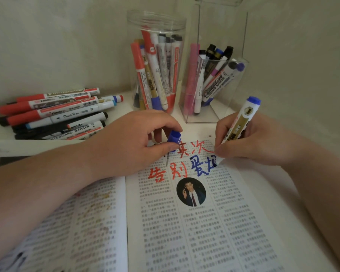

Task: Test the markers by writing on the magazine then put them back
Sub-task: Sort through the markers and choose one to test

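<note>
Blue is the colour under test: I see blue strokes (202, 165) on the right page of the magazine (185, 222), just right of red strokes (165, 173). The marker (240, 117) slants down to their right end, its nib hidden behind fingers. The right hand (249, 144) grips the marker low on the barrel in a writing hold, blue tail up and away from me. The left hand (130, 142) rests on the top of the page and pinches the cap (173, 136) between thumb and fingertips, so both hands are closed on something. I judge the writing to be in hand, with capping and return yet to come. The marker should handle easily: it looks light and stiff, with a smooth plastic barrel and glossy label that could slip. I would hold it near the nib for writing and at mid-barrel for capping. The cap is small and hollow; I would pinch its sides, open end toward the nib, and push until it seats. The magazine is thin, limp paper lying open, and the left hand's weight should stop it sliding. Behind stand 2 clear containers, a jar (157, 19) and a box (224, 111), both holding markers. A pile (53, 114) of loose ones lies to the left; which is this marker's home I cannot tell.
</note>
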Demonstrator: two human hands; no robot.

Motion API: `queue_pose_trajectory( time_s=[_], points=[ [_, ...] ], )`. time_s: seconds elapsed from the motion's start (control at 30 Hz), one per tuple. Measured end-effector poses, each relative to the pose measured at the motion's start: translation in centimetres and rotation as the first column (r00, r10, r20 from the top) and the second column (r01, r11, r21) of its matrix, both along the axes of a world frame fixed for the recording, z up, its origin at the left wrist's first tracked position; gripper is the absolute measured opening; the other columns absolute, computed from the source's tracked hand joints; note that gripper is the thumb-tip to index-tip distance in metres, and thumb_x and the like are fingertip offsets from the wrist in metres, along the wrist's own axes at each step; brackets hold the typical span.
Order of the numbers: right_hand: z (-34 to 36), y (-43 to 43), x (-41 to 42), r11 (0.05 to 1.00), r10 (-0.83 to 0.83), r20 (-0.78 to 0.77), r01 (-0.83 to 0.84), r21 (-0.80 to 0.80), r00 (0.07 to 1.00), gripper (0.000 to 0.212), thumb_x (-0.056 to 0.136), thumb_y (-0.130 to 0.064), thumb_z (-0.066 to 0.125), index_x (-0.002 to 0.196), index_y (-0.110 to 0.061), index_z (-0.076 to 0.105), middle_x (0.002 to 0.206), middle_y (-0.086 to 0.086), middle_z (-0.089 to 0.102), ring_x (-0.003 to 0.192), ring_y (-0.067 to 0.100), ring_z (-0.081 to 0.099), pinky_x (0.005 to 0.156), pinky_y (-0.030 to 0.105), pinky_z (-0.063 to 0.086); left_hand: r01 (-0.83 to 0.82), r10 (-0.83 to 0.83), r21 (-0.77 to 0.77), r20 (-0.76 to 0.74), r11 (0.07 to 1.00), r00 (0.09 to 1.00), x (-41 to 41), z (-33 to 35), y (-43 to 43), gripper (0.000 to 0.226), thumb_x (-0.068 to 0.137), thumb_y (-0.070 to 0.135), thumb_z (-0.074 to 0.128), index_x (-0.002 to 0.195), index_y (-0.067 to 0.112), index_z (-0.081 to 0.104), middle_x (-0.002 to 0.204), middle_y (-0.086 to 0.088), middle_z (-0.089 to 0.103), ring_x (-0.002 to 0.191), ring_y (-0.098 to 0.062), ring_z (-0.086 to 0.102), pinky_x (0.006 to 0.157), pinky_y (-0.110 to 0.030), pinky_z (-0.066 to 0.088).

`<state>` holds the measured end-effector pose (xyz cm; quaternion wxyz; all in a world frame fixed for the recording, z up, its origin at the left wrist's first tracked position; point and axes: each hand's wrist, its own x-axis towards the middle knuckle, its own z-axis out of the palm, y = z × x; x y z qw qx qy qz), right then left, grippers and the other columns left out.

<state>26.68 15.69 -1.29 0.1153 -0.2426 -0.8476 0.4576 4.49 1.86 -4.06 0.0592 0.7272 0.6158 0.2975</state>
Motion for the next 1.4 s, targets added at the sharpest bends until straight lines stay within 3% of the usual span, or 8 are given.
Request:
queue_pose_trajectory(
  time_s=[0.17,0.3,0.6,0.83,1.0,1.23,1.33,1.4],
  points=[
    [0.1,0.2,0.0,0.997,-0.043,-0.024,0.044,0.058,0.999,0.011,0.065,-0.012,0.070,0.059,-0.007,0.063,0.052,-0.001,0.053,0.049,0.007,0.044,0.047,0.016,0.035,0.003,-0.003,-0.002,0.004,1.000,1.000,0.0,0.0,0.0,0.027,0.087,0.042,0.068,0.114,0.035,0.067,0.091,0.030,0.058,0.096,-0.006,0.059,0.079,-0.009,0.042],
    [0.0,-0.2,0.1,0.989,0.120,-0.026,-0.122,-0.089,0.992,0.010,0.071,-0.009,0.074,0.068,-0.001,0.069,0.056,0.006,0.062,0.048,0.013,0.046,0.045,0.020,0.037,-0.005,0.005,-0.016,0.023,1.000,1.000,0.1,0.2,0.0,0.027,0.087,0.041,0.069,0.113,0.035,0.067,0.089,0.032,0.058,0.095,0.000,0.058,0.079,-0.005,0.040],
    [-1.5,0.4,-1.0,0.937,0.006,-0.454,-0.163,-0.308,0.891,0.040,0.063,-0.030,0.095,0.086,-0.010,0.069,0.060,0.007,0.048,0.047,0.014,0.033,0.043,0.024,0.026,0.019,0.008,-0.096,0.278,0.995,0.961,1.1,1.1,-0.7,0.069,0.076,0.034,0.085,0.126,0.055,0.042,0.098,0.028,0.070,0.087,-0.007,0.066,0.081,-0.020,0.049],
    [-1.8,-1.0,-2.1,0.967,-0.005,-0.498,-0.122,-0.224,0.867,0.050,0.074,-0.045,0.086,0.081,-0.001,0.061,0.062,0.007,0.046,0.050,0.016,0.033,0.046,0.021,0.031,0.052,-0.002,-0.145,0.324,0.988,0.946,1.4,1.4,-0.8,0.084,0.077,0.030,0.086,0.135,0.058,0.032,0.097,0.022,0.073,0.083,-0.012,0.066,0.081,-0.030,0.049],
    [-1.3,-2.0,-2.3,0.978,0.001,-0.521,-0.109,-0.177,0.854,0.014,0.082,-0.009,0.067,0.087,0.001,0.059,0.057,-0.012,0.060,0.048,0.000,0.055,0.052,0.007,0.042,0.051,0.002,-0.158,0.323,0.986,0.946,1.7,1.7,-1.0,0.083,0.077,0.031,0.085,0.132,0.062,0.031,0.097,0.024,0.072,0.085,-0.011,0.067,0.079,-0.025,0.050],
    [-0.9,-2.9,-3.3,0.992,0.124,-0.349,-0.127,0.016,0.929,0.014,0.088,-0.017,0.071,0.102,-0.016,0.072,0.095,-0.001,0.078,0.092,0.018,0.076,0.082,0.032,0.058,0.031,0.023,-0.152,0.341,0.988,0.940,1.8,1.8,-1.1,0.087,0.075,0.029,0.087,0.133,0.063,0.030,0.100,0.021,0.072,0.085,-0.011,0.070,0.080,-0.030,0.052],
    [-1.0,-3.1,-3.5,0.993,0.068,-0.285,-0.039,0.109,0.956,0.012,0.092,-0.033,0.072,0.102,-0.027,0.074,0.090,-0.003,0.078,0.083,0.015,0.074,0.076,0.040,0.058,0.023,0.034,-0.156,0.354,0.988,0.935,1.8,1.8,-1.1,0.091,0.073,0.028,0.089,0.133,0.063,0.031,0.096,0.020,0.073,0.082,-0.009,0.070,0.078,-0.028,0.053],
    [-1.1,-3.3,-3.5,0.988,0.035,-0.285,0.011,0.156,0.958,0.011,0.091,-0.035,0.066,0.099,-0.031,0.073,0.081,-0.009,0.075,0.070,0.008,0.068,0.068,0.031,0.054,0.039,0.024,-0.163,0.365,0.986,0.931,1.9,1.7,-1.0,0.090,0.074,0.027,0.089,0.133,0.062,0.031,0.094,0.019,0.073,0.082,-0.011,0.070,0.077,-0.029,0.054]
  ],
)
